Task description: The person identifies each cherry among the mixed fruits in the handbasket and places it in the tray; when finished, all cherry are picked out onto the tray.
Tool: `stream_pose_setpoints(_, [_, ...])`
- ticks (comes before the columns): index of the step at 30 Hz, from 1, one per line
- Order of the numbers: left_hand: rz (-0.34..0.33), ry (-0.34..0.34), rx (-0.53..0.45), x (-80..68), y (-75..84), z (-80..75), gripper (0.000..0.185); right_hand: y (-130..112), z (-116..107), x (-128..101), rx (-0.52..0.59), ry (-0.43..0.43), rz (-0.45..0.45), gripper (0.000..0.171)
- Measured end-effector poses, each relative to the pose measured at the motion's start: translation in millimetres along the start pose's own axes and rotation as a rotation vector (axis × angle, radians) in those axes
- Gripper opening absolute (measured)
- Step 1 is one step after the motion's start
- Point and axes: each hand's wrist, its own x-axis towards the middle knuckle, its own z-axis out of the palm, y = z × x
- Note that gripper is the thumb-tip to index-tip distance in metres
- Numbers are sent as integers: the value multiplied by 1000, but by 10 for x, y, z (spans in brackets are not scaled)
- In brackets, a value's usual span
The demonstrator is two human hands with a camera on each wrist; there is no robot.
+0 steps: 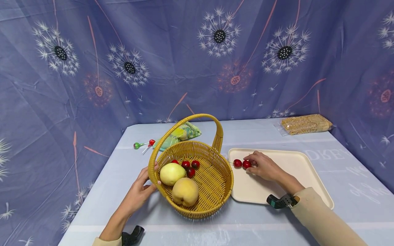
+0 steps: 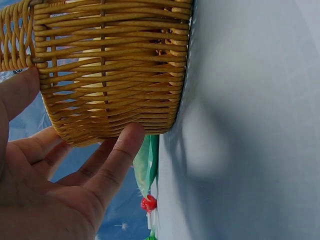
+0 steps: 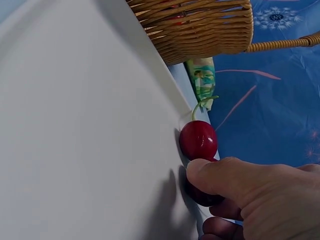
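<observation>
My left hand (image 1: pixel 138 193) rests against the left side of a yellow wicker basket (image 1: pixel 213 184), its thumb near the handle's foot and its fairly straight fingers spread along the weave. Inside the basket lie a pale yellow-green fruit (image 1: pixel 172 173), a yellow-orange peach-like fruit (image 1: pixel 185 192) and several dark red cherries (image 1: pixel 185 164). Over the left end of a cream tray (image 1: pixel 255 188), my right hand (image 1: pixel 265 168) pinches a cherry (image 1: pixel 246 164) between thumb and fingers. Beside it on the tray sits a second cherry (image 3: pixel 198 140) with a green stem, seen in the right wrist view.
Behind the basket lies a green and yellow bag (image 1: pixel 181 134), with a green lollipop (image 1: pixel 137 145) and a red lollipop (image 1: pixel 152 142) at its left. A clear packet of golden food (image 1: pixel 306 124) lies at the back right. The basket's tall handle (image 1: pixel 197 117) arches above it.
</observation>
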Motion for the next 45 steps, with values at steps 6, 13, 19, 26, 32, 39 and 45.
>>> stream_pose_setpoints(6, [5,0,-3,0,-3,0,54,11,-11,-10,4,5,-4,44])
stream_pose_setpoints(13, [16,-4,-2,0,-19,-1,55,-16,-70,-12,36,35,-11,40])
stream_pose_setpoints(19, [11,-2,4,-5,-10,-4,55,-192,-179,30,53,68,-49,39])
stream_pose_setpoints(26, [3,3,5,-8,-2,-4,54,-451,-292,67,65,88,-124,37])
stream_pose_setpoints(32, [12,1,-1,-9,-1,-3,54,-670,-359,80,87,91,-174,38])
stream_pose_setpoints(39, [7,-1,1,-10,0,-4,54,-939,-417,141,130,59,-227,38])
stream_pose_setpoints(45, [16,1,2,-15,-5,-3,54,-1158,-407,243,89,30,-265,39])
